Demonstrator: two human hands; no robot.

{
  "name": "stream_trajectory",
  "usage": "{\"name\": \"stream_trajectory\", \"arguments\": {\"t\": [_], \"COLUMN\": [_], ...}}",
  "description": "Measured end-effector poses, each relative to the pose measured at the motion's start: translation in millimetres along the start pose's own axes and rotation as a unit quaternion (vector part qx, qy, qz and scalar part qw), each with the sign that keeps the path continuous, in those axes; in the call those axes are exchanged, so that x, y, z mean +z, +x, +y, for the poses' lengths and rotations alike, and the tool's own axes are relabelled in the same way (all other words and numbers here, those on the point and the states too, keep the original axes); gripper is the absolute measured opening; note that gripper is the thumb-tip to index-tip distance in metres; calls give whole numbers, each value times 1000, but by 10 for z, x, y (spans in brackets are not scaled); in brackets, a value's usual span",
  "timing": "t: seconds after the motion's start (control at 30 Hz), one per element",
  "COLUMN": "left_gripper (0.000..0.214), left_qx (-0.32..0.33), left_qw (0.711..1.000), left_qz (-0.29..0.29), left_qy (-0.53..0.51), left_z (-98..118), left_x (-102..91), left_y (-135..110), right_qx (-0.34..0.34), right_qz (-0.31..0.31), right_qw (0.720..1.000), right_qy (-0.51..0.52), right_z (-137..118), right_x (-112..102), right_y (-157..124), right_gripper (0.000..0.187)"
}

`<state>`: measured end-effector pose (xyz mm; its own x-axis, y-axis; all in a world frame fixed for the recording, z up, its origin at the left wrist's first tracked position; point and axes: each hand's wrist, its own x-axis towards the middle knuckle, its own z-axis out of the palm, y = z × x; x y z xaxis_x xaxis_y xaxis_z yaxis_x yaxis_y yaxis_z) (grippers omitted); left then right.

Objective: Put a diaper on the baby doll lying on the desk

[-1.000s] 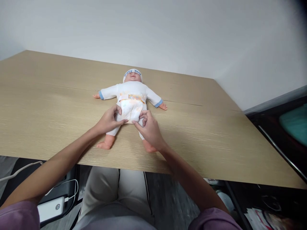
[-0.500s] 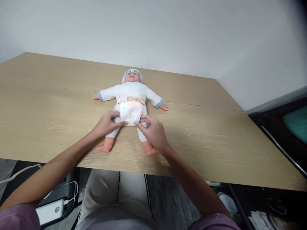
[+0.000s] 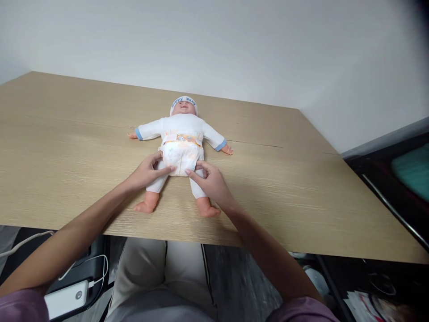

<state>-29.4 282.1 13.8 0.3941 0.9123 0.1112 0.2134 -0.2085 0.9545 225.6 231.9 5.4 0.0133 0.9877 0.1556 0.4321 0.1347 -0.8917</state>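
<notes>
A baby doll (image 3: 182, 125) in a white suit with blue cuffs and a lettered cap lies on its back, arms and legs spread, feet toward me. Around its hips is a white diaper (image 3: 181, 156) with a patterned orange waist strip. My left hand (image 3: 150, 171) is closed on the diaper's left leg edge, its thumb over the front and its fingers at the side. On the other leg edge, my right hand (image 3: 208, 176) grips the diaper between thumb and fingers. Parts of the fingertips are hidden by the diaper and the doll's legs.
The doll lies on a wooden table (image 3: 83, 179) with a wall behind it. Below the front edge at left, a white power bank (image 3: 66, 298) with a cable sits on a dark seat. A dark object with a teal panel (image 3: 412, 172) stands beyond the right edge.
My left hand has shifted slightly up along the diaper's side, and its thumb has moved a little. My right hand stays at the other leg edge. The view has moved slightly.
</notes>
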Motion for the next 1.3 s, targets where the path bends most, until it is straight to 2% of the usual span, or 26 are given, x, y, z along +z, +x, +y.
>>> {"name": "stream_trajectory", "arguments": {"t": [0.17, 0.37, 0.53, 0.63, 0.77, 1.03, 1.13, 1.23, 1.3], "left_gripper": [41, 44, 48, 49, 44, 47, 51, 58, 61], "left_qx": [21, 36, -3, 0, 1, -70, -72, -66, -68], "left_qw": [998, 995, 1000, 1000, 1000, 993, 988, 979, 971], "left_qz": [22, -22, -22, 3, -14, -36, -5, 24, 24], "left_qy": [55, 86, -2, 8, 24, -91, -134, -193, -227], "left_z": [8, 62, 38, 21, 44, 15, -29, -89, -120], "left_x": [21, -7, -18, 2, 11, -17, 22, 57, 53], "left_y": [10, 38, 48, 49, 50, 63, 57, 63, 66], "right_qx": [-38, -56, -15, 4, 1, 18, 18, -33, -74], "right_qz": [-4, 10, -16, -33, -45, -43, -19, 27, 54], "right_qw": [998, 998, 993, 986, 984, 978, 986, 998, 995], "right_qy": [-47, -6, 118, 163, 174, 203, 167, 49, -39], "right_z": [-27, 23, 87, 93, 92, 44, 48, 51, 48], "right_x": [45, 103, 132, 135, 131, 146, 155, 143, 131], "right_y": [-8, 30, 61, 72, 80, 63, 57, 47, 31], "right_gripper": [26, 35, 36, 34, 34, 38, 40, 40, 40]}}
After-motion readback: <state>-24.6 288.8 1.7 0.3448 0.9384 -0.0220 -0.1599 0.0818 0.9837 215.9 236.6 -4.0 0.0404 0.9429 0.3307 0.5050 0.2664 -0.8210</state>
